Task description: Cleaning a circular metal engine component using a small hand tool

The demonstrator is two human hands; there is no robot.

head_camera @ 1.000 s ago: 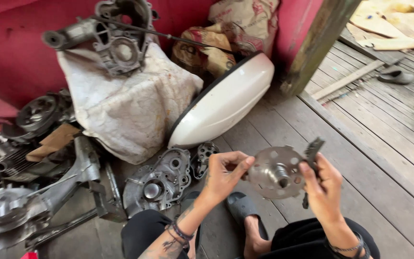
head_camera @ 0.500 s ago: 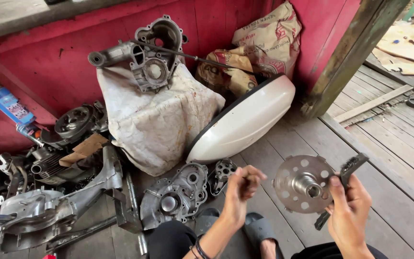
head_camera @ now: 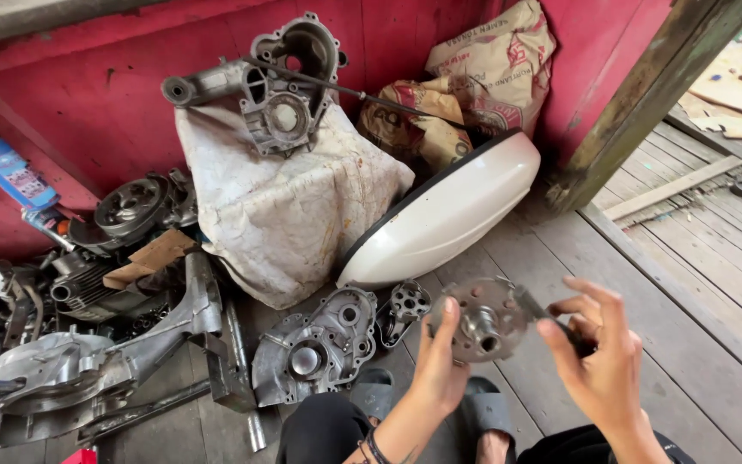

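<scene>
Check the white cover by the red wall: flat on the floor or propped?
Propped. The white cover stands on its long edge on the plank floor, tilted back against the sacks.

The perforated disc (head_camera: 484, 320) is bare metal, dull grey with a matt, slightly worn finish. At its 9 o'clock, the engine casing (head_camera: 315, 346) is rough cast aluminium. At 12 o'clock, the body panel (head_camera: 448, 215) is smooth, glossy white. The floor (head_camera: 646, 283) is weathered, unfinished grey wood planks.
</scene>
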